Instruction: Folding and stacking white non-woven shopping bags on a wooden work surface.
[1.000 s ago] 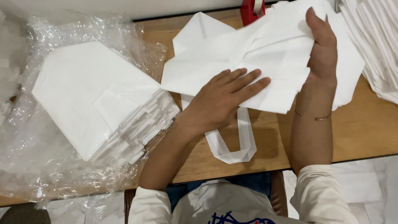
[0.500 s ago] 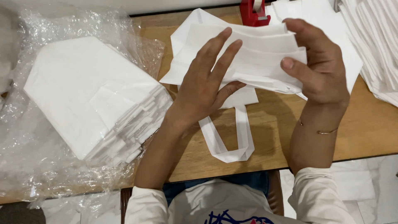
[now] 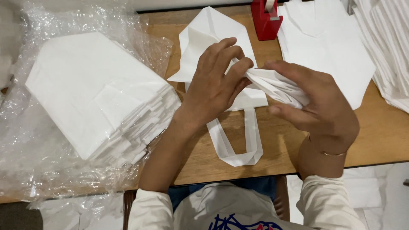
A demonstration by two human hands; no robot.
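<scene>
You're mid-fold — left hand (image 3: 213,87) and right hand (image 3: 317,108) both grip the white fabric handled bag (image 3: 221,47), bunched above the wooden bench (image 3: 383,136); next, flatten it squarely.

The wooden desk (image 3: 383,136) carries a stack of white bags (image 3: 98,93) on clear plastic wrap (image 3: 38,170), a red tape dispenser (image 3: 266,21), and flat white bags (image 3: 328,51).

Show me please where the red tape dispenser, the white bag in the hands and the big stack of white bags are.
red tape dispenser (image 3: 266,21), head view, on its red body.
white bag (image 3: 213,36), head view, on its flat upper panel.
stack of white bags (image 3: 96,85), head view, on the top sheet.
</scene>
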